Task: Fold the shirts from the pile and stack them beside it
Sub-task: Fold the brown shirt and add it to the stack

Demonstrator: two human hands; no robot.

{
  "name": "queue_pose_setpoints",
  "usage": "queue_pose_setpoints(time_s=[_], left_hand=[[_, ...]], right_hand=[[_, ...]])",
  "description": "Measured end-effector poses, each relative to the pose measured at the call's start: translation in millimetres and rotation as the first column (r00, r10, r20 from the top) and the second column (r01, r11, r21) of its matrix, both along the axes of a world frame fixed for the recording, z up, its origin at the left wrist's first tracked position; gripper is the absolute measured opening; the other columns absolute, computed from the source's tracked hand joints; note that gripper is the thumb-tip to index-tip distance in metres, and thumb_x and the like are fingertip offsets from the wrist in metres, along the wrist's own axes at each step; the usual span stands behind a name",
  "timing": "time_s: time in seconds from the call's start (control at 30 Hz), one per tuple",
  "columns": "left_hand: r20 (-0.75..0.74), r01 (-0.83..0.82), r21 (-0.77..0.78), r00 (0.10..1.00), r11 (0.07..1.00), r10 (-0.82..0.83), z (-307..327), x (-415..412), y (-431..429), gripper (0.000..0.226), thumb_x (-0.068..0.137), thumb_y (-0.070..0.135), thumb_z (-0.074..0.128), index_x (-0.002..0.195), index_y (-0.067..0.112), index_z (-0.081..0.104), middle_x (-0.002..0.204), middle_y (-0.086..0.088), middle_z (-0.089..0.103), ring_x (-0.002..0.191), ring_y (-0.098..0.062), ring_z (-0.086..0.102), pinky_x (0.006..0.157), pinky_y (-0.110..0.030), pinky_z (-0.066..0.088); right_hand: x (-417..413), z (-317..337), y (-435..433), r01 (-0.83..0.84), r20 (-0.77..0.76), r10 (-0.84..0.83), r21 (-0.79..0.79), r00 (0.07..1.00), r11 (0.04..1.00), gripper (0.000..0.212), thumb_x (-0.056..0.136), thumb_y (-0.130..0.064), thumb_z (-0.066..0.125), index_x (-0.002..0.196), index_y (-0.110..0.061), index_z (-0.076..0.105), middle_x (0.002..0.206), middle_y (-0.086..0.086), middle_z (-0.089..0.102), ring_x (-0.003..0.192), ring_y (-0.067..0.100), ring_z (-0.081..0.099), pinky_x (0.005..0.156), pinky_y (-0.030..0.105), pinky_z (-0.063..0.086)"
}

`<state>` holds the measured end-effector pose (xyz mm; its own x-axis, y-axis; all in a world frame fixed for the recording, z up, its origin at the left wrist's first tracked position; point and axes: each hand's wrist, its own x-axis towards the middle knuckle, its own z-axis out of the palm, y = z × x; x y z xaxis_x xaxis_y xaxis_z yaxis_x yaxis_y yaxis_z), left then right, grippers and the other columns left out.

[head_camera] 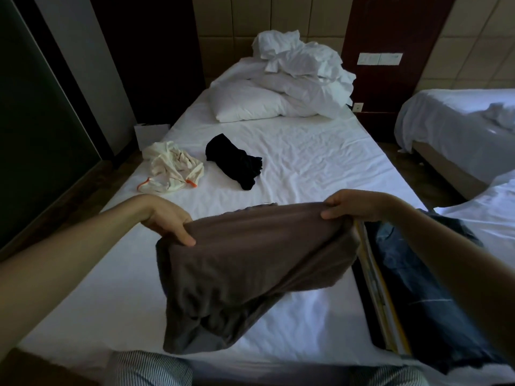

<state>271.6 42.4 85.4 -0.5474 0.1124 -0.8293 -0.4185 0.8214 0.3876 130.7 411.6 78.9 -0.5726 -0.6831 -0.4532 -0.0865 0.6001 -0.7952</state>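
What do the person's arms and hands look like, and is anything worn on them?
Both arms are bare as far as the picture shows: no sleeve covers the left forearm or the right forearm. The left hand and right hand wear no gloves; I see no watch, bracelet or ring, though the light is dim.

We see a bed [306,162] under a wrinkled white sheet. At its head lie 1 pillow [245,105] and heaped white bedding [303,65]. Mid-bed lie a cream garment [172,165] at the left edge and a black garment [234,160] near it. At the right edge sits perhaps a folded stack [412,288], dark blue on top.
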Motion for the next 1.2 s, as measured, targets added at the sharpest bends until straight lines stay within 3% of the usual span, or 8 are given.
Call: queue_pose_setpoints(time_s=[0.23, 0.37, 0.5, 0.7, 0.83, 0.97, 1.1, 1.2], left_hand=[[-0.716, -0.365, 0.053, 0.635, 0.929, 0.291, 19.6, -76.3, -23.2, 0.021, 0.097, 0.030, 0.049, 0.101, 0.016, 0.064, 0.104, -0.008, 0.065, 0.097, -0.024, 0.059, 0.083, -0.029, 0.048], [-0.881, -0.397, 0.024, 0.426, 0.917, 0.207, 78.7, -112.1, -39.9, 0.025, 0.098, 0.030, 0.050, 0.100, 0.013, 0.068, 0.101, -0.007, 0.062, 0.094, -0.021, 0.056, 0.076, -0.027, 0.040], [-0.987, -0.466, 0.033, 0.122, 0.884, 0.101, 170.6, -142.3, -61.7, 0.034, 0.097, 0.031, 0.050, 0.065, 0.022, 0.056, 0.074, -0.011, 0.060, 0.077, -0.032, 0.059, 0.066, -0.036, 0.041], [-0.958, -0.534, -0.081, -0.190, 0.841, -0.213, 239.7, -119.8, -62.9, 0.035, 0.097, 0.040, 0.045, 0.084, 0.013, 0.063, 0.079, -0.011, 0.061, 0.074, -0.027, 0.055, 0.068, -0.042, 0.045], [-0.979, -0.414, -0.150, -0.064, 0.898, -0.193, 183.2, -82.8, -55.6, 0.023, 0.098, 0.025, 0.050, 0.095, 0.010, 0.067, 0.082, -0.007, 0.063, 0.075, -0.022, 0.058, 0.065, -0.036, 0.043], [-0.971, -0.278, -0.163, 0.214, 0.947, -0.105, 53.8, -41.5, -38.4, 0.021, 0.094, 0.016, 0.057, 0.109, 0.009, 0.071, 0.103, -0.008, 0.070, 0.094, -0.020, 0.063, 0.079, -0.029, 0.047], [-0.821, -0.187, -0.197, 0.568, 0.962, -0.058, -96.5, 24.2, -10.4, 0.022, 0.093, 0.021, 0.056, 0.108, 0.018, 0.072, 0.111, -0.003, 0.070, 0.103, -0.018, 0.063, 0.089, -0.031, 0.048], [-0.655, -0.055, -0.197, 0.751, 0.979, -0.089, -187.8, 88.4, 22.9, 0.027, 0.093, 0.020, 0.052, 0.114, 0.019, 0.068, 0.115, -0.002, 0.064, 0.109, -0.018, 0.059, 0.088, -0.021, 0.042]], right_hand=[[-63.9, -0.5, -46.4, 0.417, -0.446, -0.539, -0.347, 0.714, 0.840, 0.016, 0.095, -0.016, 0.054, 0.084, -0.005, 0.057, 0.084, 0.011, 0.056, 0.084, 0.023, 0.051, 0.069, 0.026, 0.034], [-105.9, 55.1, -66.3, 0.335, -0.583, -0.560, -0.455, 0.588, 0.825, 0.016, 0.092, -0.012, 0.057, 0.095, 0.003, 0.063, 0.090, 0.011, 0.057, 0.090, 0.021, 0.051, 0.067, 0.021, 0.029], [-140.2, 151.4, -81.6, 0.237, -0.674, -0.599, -0.556, 0.432, 0.797, 0.014, 0.092, -0.009, 0.056, 0.102, -0.002, 0.062, 0.094, 0.007, 0.055, 0.092, 0.018, 0.049, 0.072, 0.020, 0.031], [-135.9, 235.8, -73.7, 0.057, -0.679, -0.692, -0.703, 0.244, 0.709, 0.016, 0.087, 0.002, 0.051, 0.099, -0.006, 0.057, 0.082, -0.001, 0.054, 0.078, 0.006, 0.049, 0.065, 0.016, 0.035], [-106.6, 196.2, -54.7, 0.082, -0.741, -0.534, -0.553, 0.407, 0.829, 0.018, 0.085, 0.005, 0.058, 0.095, -0.010, 0.058, 0.074, -0.007, 0.055, 0.070, -0.006, 0.053, 0.064, 0.003, 0.037], [-72.6, 69.6, -33.2, 0.187, -0.670, -0.362, -0.321, 0.648, 0.929, 0.020, 0.085, 0.007, 0.062, 0.103, -0.001, 0.066, 0.094, 0.004, 0.060, 0.089, 0.012, 0.059, 0.067, 0.005, 0.040], [-19.4, -82.2, -4.8, 0.086, -0.569, -0.051, 0.034, 0.821, 0.996, 0.020, 0.087, 0.010, 0.056, 0.105, 0.013, 0.065, 0.100, 0.012, 0.064, 0.070, -0.009, 0.058, 0.068, 0.013, 0.043], [34.4, -175.1, 22.0, -0.038, -0.356, 0.141, 0.283, 0.924, 0.958, 0.034, 0.083, -0.026, 0.061, 0.098, 0.002, 0.072, 0.094, 0.012, 0.071, 0.081, -0.001, 0.065, 0.077, 0.020, 0.050]])
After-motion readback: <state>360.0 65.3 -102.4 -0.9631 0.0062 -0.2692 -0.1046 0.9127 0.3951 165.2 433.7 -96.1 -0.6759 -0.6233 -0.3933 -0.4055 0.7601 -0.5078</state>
